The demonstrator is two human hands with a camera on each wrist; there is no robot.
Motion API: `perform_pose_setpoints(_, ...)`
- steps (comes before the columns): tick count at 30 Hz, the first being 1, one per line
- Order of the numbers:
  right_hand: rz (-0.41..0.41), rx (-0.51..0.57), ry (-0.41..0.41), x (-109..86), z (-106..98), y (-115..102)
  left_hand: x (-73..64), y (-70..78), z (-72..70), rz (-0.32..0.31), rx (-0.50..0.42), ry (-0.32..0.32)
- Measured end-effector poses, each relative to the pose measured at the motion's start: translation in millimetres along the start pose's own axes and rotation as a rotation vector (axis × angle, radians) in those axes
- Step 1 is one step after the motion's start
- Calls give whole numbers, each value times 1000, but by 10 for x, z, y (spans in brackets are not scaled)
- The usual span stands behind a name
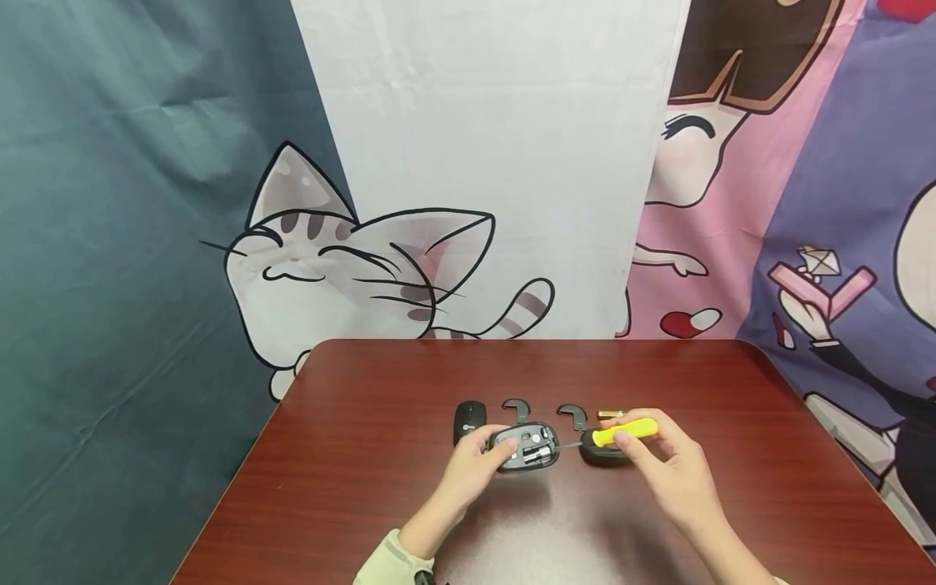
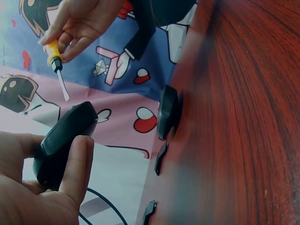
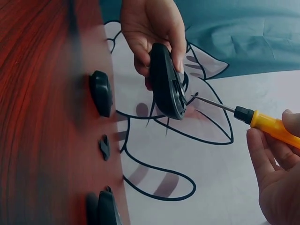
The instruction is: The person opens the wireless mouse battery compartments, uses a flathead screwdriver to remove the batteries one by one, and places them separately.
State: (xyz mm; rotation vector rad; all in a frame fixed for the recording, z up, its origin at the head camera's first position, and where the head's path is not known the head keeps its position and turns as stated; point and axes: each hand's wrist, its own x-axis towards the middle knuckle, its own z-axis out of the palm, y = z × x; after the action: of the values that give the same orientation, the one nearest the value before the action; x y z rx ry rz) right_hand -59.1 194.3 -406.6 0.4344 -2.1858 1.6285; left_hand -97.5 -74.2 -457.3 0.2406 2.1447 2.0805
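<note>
My left hand (image 1: 465, 474) holds a black computer mouse (image 1: 522, 463) above the table, thumb on its near side and fingers behind. Its underside faces up with the cover off, and a silver cylinder like a battery (image 1: 538, 455) lies in the bay. In my right hand (image 1: 680, 475) is a screwdriver with a yellow handle (image 1: 629, 431), pinched between thumb and fingers. The thin metal shaft (image 3: 215, 102) points at the open underside; in the right wrist view its tip stands a little off the mouse (image 3: 163, 86). The left wrist view shows mainly the mouse's dark outer shell (image 2: 63, 140).
A second black mouse (image 1: 605, 457) lies on the table (image 1: 351, 487), partly hidden behind my right hand. Another mouse (image 1: 470, 416) sits at the left. Between them are two dark curved covers, a left one (image 1: 517, 405) and a right one (image 1: 574, 412). A gold battery (image 1: 610, 414) lies behind the screwdriver.
</note>
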Motion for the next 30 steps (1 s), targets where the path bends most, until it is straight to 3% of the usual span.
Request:
perform_pose_setpoints(9, -36, -44, -12, 7, 68, 57, -14, 2, -4, 9, -49, -11)
perform_pose_setpoints(19, -51, -143, 19, -7, 146, 65, 0, 1, -19, 4, -18, 0)
perform_pose_setpoints(30, -283, -267, 46, -66, 291, 71, -16, -19, -41, -14, 56, 18)
